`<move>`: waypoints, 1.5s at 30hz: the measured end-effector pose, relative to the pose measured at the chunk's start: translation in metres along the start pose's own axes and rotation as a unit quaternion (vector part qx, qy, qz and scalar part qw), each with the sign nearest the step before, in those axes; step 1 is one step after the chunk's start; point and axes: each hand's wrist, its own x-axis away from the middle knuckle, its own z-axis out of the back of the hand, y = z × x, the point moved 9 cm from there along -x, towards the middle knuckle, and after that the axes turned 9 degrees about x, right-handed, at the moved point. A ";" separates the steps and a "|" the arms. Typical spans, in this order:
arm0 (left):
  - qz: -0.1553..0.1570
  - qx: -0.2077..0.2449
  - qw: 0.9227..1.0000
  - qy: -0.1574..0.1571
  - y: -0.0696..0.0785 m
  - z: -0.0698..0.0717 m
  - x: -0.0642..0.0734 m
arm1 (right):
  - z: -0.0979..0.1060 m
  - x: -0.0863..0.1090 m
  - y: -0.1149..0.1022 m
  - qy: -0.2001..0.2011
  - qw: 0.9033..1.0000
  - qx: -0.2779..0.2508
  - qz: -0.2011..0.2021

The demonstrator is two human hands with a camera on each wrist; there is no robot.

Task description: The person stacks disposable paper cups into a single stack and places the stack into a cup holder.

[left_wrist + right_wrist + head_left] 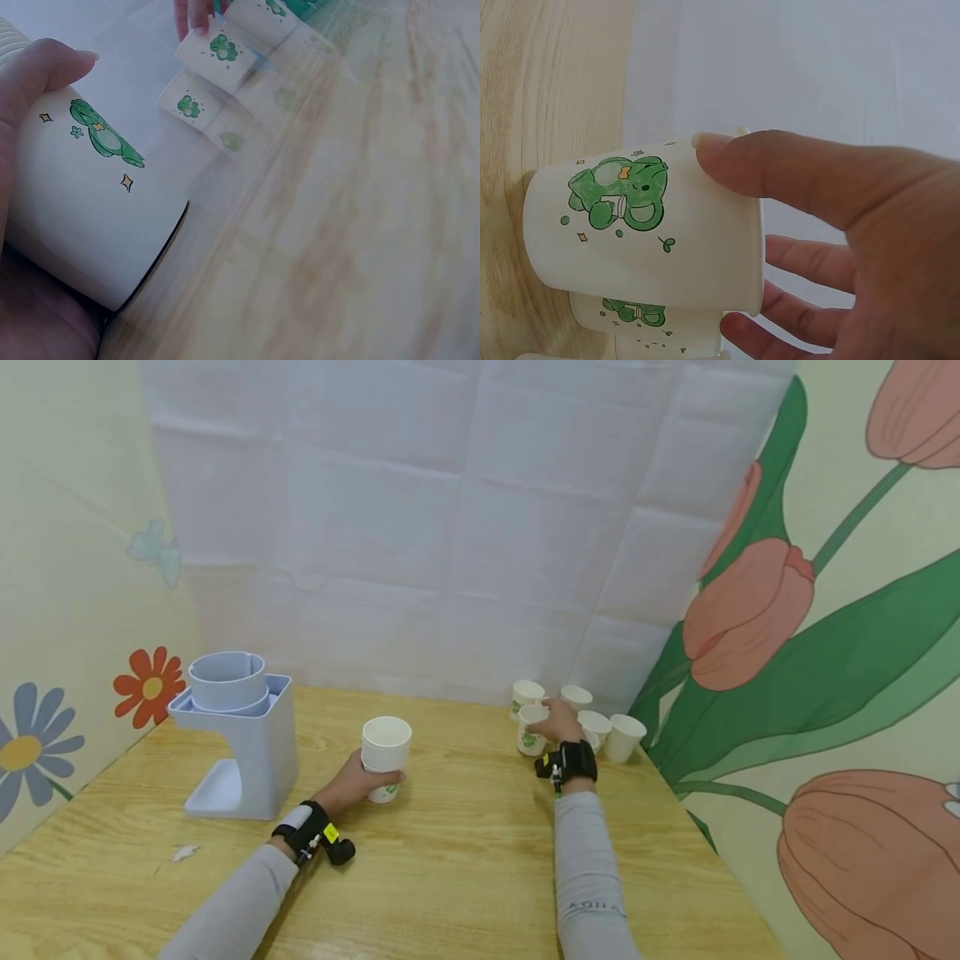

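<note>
Head: lettered sleeve (592, 868), green-printed cup (531, 732)

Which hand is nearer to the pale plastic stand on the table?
Left. The left hand, gripping a cup stack, is just right of the stand; the right hand is farther off, at the separate cups.

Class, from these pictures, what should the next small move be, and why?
Probably, the right hand should lift the cup it pinches near the rim and carry it toward the nested stack, since the left hand grips that stack with its open end up, where another cup could fit.
</note>
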 end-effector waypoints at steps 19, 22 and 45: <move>0.000 -0.003 1.000 0.001 0.001 0.000 0.000 | 0.011 0.009 -0.021 0.022 0.997 -0.059 0.050; 0.003 0.002 1.000 0.001 0.000 -0.001 0.000 | 0.012 0.007 -0.025 0.033 0.994 -0.086 0.064; -0.012 -0.006 1.000 -0.005 -0.001 0.001 0.001 | 0.018 0.020 -0.115 0.107 0.965 -0.120 0.207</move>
